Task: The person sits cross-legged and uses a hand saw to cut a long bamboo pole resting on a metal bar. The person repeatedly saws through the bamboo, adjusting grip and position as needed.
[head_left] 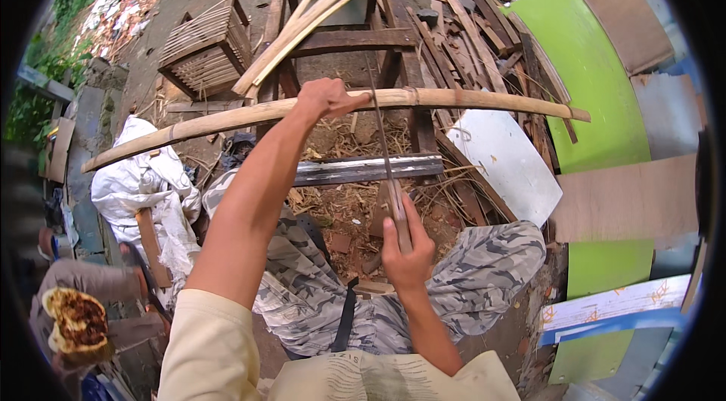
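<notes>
A long bamboo pole [227, 120] lies crosswise in front of me, slightly bowed, over a dark wooden frame [348, 41]. My left hand [327, 98] is closed over its middle, pressing down from above. In my right hand [409, 253] is the wooden handle of a saw [384, 136]. Its long thin blade is seen edge-on and points away from me, meeting the pole just right of my left hand. The teeth do not show, and I cannot tell how deep the blade sits. Both my knees, in camouflage trousers, are spread below the pole.
Split bamboo strips [318, 12] lean on the frame's far end. A slatted crate [208, 49] stands far left, above a white sack [144, 174]. Scrap wood [484, 30], a white panel [508, 167] and a green board [597, 91] lie right. Another person's trousered leg [91, 280] shows left.
</notes>
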The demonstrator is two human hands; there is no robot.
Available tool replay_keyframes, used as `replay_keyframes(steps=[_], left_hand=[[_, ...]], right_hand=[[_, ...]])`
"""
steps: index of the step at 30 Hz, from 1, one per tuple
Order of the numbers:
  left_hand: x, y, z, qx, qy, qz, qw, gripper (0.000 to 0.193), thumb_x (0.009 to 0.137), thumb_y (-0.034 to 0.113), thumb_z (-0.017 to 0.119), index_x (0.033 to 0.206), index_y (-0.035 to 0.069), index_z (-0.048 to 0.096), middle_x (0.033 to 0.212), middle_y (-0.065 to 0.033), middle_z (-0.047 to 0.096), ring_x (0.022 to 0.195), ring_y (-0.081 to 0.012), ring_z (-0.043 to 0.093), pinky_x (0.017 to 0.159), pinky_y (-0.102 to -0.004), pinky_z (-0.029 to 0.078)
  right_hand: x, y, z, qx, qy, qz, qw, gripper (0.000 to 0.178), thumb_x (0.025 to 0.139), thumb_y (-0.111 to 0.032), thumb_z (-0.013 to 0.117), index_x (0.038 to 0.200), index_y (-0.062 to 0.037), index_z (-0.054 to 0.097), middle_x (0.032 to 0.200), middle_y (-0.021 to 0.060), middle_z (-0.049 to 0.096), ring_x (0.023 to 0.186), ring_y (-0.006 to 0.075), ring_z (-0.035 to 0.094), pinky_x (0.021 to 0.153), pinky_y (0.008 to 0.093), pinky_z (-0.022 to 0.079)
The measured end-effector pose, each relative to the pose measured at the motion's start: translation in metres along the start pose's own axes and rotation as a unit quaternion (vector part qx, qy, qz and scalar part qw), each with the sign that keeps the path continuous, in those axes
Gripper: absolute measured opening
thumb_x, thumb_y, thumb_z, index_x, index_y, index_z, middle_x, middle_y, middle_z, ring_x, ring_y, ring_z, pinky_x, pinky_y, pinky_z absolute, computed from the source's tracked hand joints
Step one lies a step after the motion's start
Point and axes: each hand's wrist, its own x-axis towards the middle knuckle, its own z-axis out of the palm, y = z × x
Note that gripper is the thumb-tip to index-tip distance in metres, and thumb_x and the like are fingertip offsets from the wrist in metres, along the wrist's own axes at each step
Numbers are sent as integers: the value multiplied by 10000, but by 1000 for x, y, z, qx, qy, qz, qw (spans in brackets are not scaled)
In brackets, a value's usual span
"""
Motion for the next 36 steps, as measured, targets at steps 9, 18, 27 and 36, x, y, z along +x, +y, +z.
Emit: replay_keyframes(steps=[9, 18, 27, 36], left_hand=[[-10, 6, -2, -19, 23, 31, 999, 959, 816, 849, 405, 858, -42, 758, 933, -268, 726, 894, -385, 715, 821, -481, 553], [-23, 7, 5, -30, 65, 45, 996, 936, 802, 831, 442, 826, -51, 754, 879, -276, 720, 844, -394, 708, 792, -483, 553], [-22, 6, 6, -20, 63, 39, 997, 932, 803, 834, 447, 823, -47, 751, 847, -266, 717, 817, -373, 712, 765, -467, 559], [-22, 5, 7, -23, 78, 44, 996, 934, 787, 833, 464, 823, -55, 751, 840, -272, 715, 819, -386, 713, 756, -464, 559]], right_hand=[[36, 7, 10, 20, -3, 20, 1000, 458, 944, -74, 645, 1379, 49, 571, 1175, 219, 714, 970, 179, 690, 856, 319, 532], [-5, 1, -6, 7, -6, -6, 1000, 464, 950, -79, 626, 1393, 43, 559, 1203, 256, 696, 985, 249, 717, 852, 337, 539], [-29, 8, -20, -29, -18, -68, 997, 485, 936, -56, 629, 1397, 67, 543, 999, 203, 748, 778, 188, 721, 693, 299, 543], [33, 13, 7, 28, -23, 1, 999, 484, 947, -69, 633, 1397, 81, 538, 1271, 220, 675, 1107, 231, 666, 935, 321, 503]])
